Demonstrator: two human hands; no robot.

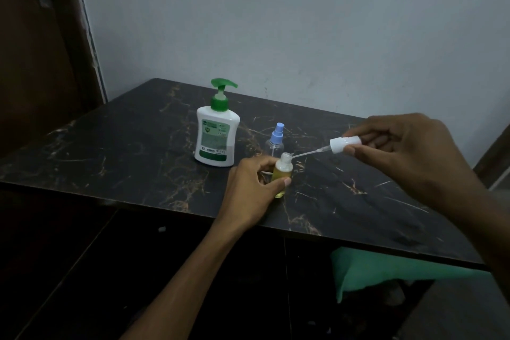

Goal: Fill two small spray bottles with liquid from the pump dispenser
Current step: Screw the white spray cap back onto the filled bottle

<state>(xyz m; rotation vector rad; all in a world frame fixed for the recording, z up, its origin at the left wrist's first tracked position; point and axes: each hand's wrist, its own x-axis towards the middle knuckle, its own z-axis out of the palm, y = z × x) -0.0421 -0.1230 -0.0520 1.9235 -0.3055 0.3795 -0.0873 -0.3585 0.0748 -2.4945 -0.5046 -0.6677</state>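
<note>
Dark marbled table against a pale wall. Upright toward its back, white pump dispenser with green pump, label print too small to read. Just right of it, clear spray bottle, blue cap on. Nearer, left hand curled round open bottle of yellow liquid; right hand pinching white sprayer cap, dip tube at the bottle's mouth.
</note>
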